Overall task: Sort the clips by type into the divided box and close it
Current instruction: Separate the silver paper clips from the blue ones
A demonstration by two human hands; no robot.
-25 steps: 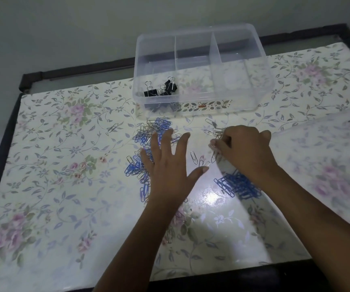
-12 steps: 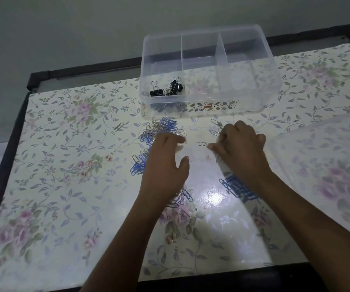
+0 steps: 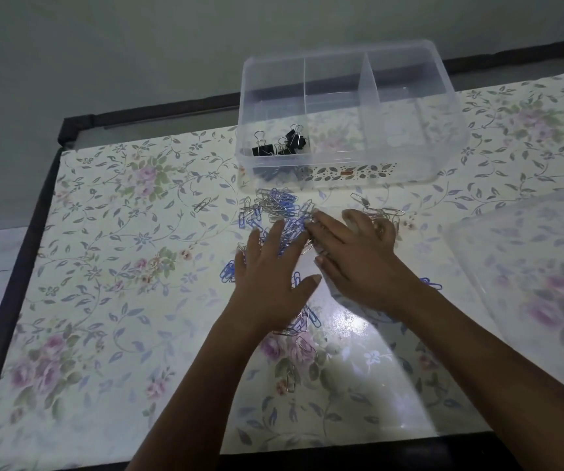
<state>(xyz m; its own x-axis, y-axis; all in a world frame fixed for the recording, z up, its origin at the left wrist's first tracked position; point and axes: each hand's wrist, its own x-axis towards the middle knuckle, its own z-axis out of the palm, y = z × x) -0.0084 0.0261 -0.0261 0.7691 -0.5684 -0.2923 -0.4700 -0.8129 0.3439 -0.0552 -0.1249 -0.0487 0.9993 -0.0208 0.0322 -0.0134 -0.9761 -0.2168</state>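
Clear plastic is forming the divided box (image 3: pixel 409 171), which is standing at the far side of the floral table cover (image 3: pixel 121 266) with its top open. Black binder clips (image 3: pixel 280 144) are being kept in its left compartment. A leaf-patterned label (image 3: pixel 352 172) with a small orange mark is being shown on its near wall, and any lettering there is too small to be read.

Both forearms are being stretched from the near edge towards the middle, palms down. The left hand (image 3: pixel 270 277) is being laid flat with its fingers spread and straight, and it is being rested on the blue paper clips (image 3: pixel 284 205), which are lying mixed with silver ones just near the box. It is gripping nothing. The right hand (image 3: pixel 358 256) is being held close beside it, with its forefinger reaching left to the blue heap and its other fingers bent over the silver paper clips (image 3: pixel 384 212). It cannot be told whether any clip is being pinched beneath them.

A translucent lid (image 3: pixel 539 283) is lying at the right, well apart from the box.
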